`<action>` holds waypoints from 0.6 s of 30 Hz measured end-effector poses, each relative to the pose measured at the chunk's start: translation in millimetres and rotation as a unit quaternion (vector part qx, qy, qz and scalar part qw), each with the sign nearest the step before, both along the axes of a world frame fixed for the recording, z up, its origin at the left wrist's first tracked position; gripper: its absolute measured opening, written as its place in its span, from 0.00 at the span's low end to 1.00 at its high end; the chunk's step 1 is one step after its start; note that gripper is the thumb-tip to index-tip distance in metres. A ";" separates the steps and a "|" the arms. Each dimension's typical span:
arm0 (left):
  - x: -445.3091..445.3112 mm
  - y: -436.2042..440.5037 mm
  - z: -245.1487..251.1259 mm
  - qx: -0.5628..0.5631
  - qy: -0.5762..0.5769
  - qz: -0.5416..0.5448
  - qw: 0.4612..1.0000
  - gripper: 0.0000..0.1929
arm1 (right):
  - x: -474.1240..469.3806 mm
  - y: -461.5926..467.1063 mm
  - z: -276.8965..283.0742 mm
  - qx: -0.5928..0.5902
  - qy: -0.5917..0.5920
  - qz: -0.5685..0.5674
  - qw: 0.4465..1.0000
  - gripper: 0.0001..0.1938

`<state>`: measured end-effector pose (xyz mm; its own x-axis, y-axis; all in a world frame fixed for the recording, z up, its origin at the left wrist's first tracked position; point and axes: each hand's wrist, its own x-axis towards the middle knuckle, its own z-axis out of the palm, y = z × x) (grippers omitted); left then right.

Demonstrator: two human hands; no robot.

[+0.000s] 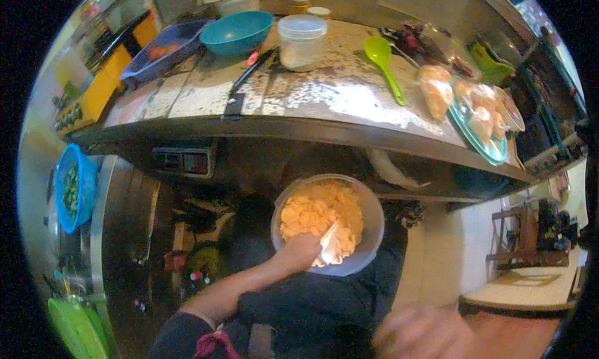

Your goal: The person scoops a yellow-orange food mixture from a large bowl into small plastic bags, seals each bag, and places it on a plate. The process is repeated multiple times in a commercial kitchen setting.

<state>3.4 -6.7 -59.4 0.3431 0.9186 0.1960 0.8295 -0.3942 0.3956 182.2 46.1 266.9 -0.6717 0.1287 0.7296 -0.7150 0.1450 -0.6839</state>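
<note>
A round translucent plastic tub (373, 228) rests at the person's lap, holding many orange, thin, chip-like pieces (306, 209). My left hand (304, 250) reaches into the tub from the lower left, closed on a small whitish object (331, 246), perhaps a scoop or bag; its exact kind is unclear. My right hand (421, 333) is blurred at the bottom right, away from the tub and over the floor. Its fingers are too smeared to tell whether they are apart or hold anything.
Ahead is a worn counter (299, 94) with a teal bowl (238, 34), a lidded plastic container (302, 43), a green spoon (386, 69) and bagged bread rolls (482, 108). A digital scale (184, 162) sits beneath. At left stands a blue basin (75, 188) of greens.
</note>
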 end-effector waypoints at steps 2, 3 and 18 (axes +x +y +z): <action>-3.1 0.8 3.1 -0.012 -0.051 0.016 0.999 0.03 | -0.2 -4.5 12.1 -0.012 0.027 -0.004 1.000 0.05; -4.4 0.4 4.7 -0.014 -0.085 0.034 0.996 0.03 | 2.2 -4.6 11.9 -0.015 0.037 0.021 0.999 0.05; -12.2 2.6 14.5 -0.048 -0.387 0.253 0.885 0.07 | 3.2 16.6 -218.7 -0.009 -0.523 -0.375 0.765 0.16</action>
